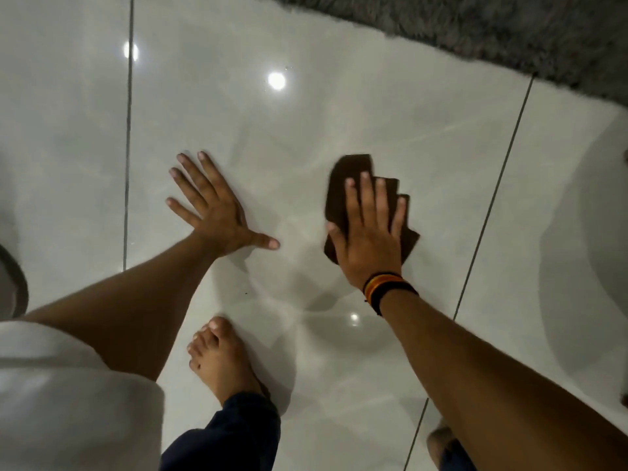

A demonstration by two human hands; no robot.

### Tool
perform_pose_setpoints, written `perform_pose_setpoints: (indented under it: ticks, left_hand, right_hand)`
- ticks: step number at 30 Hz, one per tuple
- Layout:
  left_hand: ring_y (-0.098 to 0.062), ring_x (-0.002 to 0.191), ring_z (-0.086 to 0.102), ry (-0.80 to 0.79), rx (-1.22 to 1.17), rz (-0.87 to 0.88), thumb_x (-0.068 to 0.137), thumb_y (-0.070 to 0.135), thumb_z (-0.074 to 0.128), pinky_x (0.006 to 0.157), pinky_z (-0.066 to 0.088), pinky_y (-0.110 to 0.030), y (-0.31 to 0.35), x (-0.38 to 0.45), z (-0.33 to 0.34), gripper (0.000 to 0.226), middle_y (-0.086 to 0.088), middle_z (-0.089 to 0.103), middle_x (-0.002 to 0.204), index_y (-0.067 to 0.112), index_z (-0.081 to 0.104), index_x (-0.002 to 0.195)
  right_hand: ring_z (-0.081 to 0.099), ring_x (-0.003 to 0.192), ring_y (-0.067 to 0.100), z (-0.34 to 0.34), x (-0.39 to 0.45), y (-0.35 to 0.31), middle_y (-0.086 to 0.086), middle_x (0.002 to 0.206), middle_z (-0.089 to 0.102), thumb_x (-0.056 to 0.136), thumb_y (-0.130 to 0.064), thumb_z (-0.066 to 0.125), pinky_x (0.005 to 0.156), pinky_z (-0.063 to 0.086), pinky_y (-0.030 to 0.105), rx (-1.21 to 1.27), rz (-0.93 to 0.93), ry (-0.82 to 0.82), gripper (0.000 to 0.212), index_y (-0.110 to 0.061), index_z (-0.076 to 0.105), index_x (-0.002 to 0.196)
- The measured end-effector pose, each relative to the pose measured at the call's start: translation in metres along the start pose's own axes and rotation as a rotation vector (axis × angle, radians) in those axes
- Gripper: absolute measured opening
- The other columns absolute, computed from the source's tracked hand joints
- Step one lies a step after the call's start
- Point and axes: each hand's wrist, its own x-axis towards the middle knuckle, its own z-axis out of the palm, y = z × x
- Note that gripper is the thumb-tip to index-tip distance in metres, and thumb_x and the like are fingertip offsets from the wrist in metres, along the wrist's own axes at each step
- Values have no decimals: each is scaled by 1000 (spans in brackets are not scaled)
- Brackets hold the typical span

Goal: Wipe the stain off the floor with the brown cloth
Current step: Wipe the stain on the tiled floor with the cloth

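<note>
While the brown cloth (353,185) lies bunched flat on the glossy floor (306,130), on the large middle tile and somewhat right of its centre, the right hand (368,232) presses down on it with fingers spread and palm flat, pinning it rather than gripping it. No stain shows clearly: the tile around the cloth reads only as glare and soft reflections, so I cannot tell whether a mark sits under the cloth or just beside it. The left hand (214,209) is well apart from the right, planted open and empty on the same tile as a brace.

To do this step well, the weight should probably stay over the heel of the right palm, so the cloth drags with the hand instead of slipping out from under the fingers. Short overlapping strokes, kept on the one tile, would likely lift a mark better than long sweeps. The loose corner poking out past the fingertips may fold under; refolding to a clean face seems wise. The bare foot (221,358) stands near, and the grey rug (492,32) lies beyond, so strokes should stop short of its edge.
</note>
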Motion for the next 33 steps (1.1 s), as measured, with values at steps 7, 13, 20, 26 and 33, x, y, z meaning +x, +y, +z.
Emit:
perform_pose_setpoints:
  ticks: [7, 13, 20, 26, 33]
  left_hand:
    - [-52, 148, -39, -2, -31, 55, 24, 97, 69, 109, -26, -70, -10, 6, 4, 191, -25, -42, 163, 8, -34, 157]
    - [-49, 145, -45, -21, -46, 26, 37, 78, 90, 113, -24, -75, -4, 1, -1, 188, -21, -50, 159, 11, -41, 153]
    - [-47, 145, -47, -16, -80, 28, 36, 74, 93, 110, -28, -72, -8, 2, 1, 189, -18, -51, 159, 13, -43, 152]
    - [-47, 143, -49, -6, -60, 14, 37, 72, 94, 110, -27, -74, -8, 4, 3, 189, -20, -53, 157, 13, -46, 150]
    - [-49, 145, -46, 15, -8, 4, 38, 79, 89, 112, -26, -72, -8, 4, 6, 188, -22, -51, 158, 11, -44, 151]
  right_hand:
    - [8, 164, 35, -34, 143, -46, 12, 177, 9, 103, -57, 24, 124, 9, 71, 110, 671, 159, 78, -17, 13, 169]
    - [10, 164, 31, -32, 126, -66, 7, 178, 11, 105, -53, 35, 128, 8, 67, -131, -447, -45, 73, -24, 14, 169]
    - [11, 164, 32, -43, 149, -21, 7, 177, 12, 105, -57, 27, 127, 8, 68, -60, 54, 18, 73, -25, 13, 168]
    - [8, 164, 33, -45, 194, -119, 6, 178, 9, 102, -54, 32, 126, 6, 71, -81, -187, -16, 75, -25, 13, 169]
    - [10, 164, 29, -23, 72, -73, 4, 178, 12, 103, -64, 33, 129, 6, 63, 7, -154, -99, 77, -28, 13, 169]
